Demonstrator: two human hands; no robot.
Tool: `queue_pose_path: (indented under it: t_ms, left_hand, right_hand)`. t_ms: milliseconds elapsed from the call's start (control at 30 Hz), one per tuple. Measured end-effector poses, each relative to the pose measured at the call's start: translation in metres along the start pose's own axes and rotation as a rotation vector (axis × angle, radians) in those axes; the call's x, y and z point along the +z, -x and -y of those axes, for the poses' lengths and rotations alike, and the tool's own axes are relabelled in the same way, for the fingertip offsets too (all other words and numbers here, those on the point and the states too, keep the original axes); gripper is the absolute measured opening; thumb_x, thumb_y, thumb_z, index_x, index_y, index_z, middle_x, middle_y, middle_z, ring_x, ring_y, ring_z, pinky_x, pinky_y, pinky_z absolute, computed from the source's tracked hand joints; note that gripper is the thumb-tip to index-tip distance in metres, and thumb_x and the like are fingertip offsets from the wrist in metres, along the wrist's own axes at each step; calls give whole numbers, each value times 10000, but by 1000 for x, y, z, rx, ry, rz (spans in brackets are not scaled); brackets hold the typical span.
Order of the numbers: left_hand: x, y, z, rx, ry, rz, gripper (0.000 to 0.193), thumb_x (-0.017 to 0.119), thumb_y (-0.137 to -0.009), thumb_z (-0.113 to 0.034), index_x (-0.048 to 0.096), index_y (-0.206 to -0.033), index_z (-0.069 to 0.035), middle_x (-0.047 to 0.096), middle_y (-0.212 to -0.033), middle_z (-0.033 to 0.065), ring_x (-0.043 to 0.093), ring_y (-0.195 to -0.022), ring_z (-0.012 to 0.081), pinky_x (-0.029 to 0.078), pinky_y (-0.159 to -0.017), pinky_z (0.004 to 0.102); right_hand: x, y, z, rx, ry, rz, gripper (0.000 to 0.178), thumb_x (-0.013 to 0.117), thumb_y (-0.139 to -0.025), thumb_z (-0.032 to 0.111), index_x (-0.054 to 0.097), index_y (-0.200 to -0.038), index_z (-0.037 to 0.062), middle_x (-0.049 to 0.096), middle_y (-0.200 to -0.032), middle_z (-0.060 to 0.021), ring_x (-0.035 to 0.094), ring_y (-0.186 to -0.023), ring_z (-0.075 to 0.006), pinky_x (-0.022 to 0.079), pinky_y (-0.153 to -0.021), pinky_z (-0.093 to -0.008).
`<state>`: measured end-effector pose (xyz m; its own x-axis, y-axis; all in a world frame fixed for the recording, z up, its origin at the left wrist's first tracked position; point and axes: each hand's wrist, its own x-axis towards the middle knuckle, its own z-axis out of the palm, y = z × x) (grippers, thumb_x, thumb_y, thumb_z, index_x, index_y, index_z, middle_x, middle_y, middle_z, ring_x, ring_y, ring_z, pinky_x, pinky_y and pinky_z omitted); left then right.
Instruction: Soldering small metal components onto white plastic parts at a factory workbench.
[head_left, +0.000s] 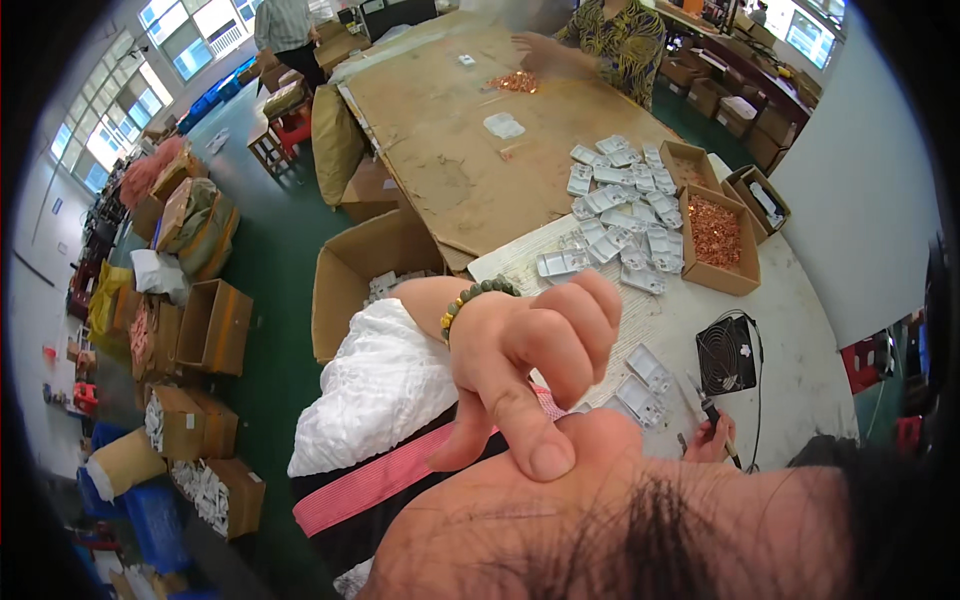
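Note:
My left hand (525, 355) is raised close in front of the view, a beaded bracelet (480, 294) on its wrist. Its thumb and index finger are stretched apart, the index fingertip against my skin, while the other fingers curl loosely. Nothing shows in it. Lower right, partly hidden, my right hand (709, 440) is closed around a slim tool with a black handle (711, 412) and a thin pointed front, like a soldering iron. Beside it on the white tabletop (800, 345) lie a few pale plastic housings (648, 368). A black fan (727, 355) with a cord lies past the tool.
Many pale housings (630, 205) are heaped farther back, beside a carton of copper-coloured parts (722, 240). Across the brown table (440, 130) a person (615, 45) reaches toward a small copper-coloured pile (515, 82). An open carton (340, 270) stands left of my arm; cartons and sacks line the floor.

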<state>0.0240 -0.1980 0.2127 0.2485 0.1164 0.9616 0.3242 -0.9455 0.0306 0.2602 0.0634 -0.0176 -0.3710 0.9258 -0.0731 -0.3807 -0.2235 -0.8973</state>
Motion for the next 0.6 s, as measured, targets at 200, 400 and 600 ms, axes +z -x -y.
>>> queue_pose_path:
  t_ms: [200, 400, 600]
  left_hand:
    - [15, 1, -4, 53, -31, -155, 593, 377, -757, -683, 645, -1032, -231, 390, -836, -20, 378, -806, 175, 278, -720, 329]
    - [19, -1, -6, 82, -15, -203, 580, 345, -786, -673, 652, -1012, -236, 387, -839, -15, 380, -822, 172, 298, -726, 330]
    - [38, -8, -9, 161, 10, -453, 596, 260, -848, -623, 600, -1109, -209, 447, -1095, 49, 384, -1067, 260, 300, -875, 422]
  right_hand:
    - [2, 2, 2, -30, 31, 44, 176, 588, -830, 219, 538, -837, 51, 504, -636, 3, 457, -528, -51, 321, -444, -148]
    - [5, 3, 2, -35, 5, 35, 169, 588, -830, 212, 540, -830, 49, 507, -630, 0, 459, -528, -50, 325, -442, -148]
    - [5, 4, 5, -13, 28, 34, 156, 589, -826, 200, 546, -825, 50, 505, -632, 3, 456, -526, -49, 328, -447, -149]
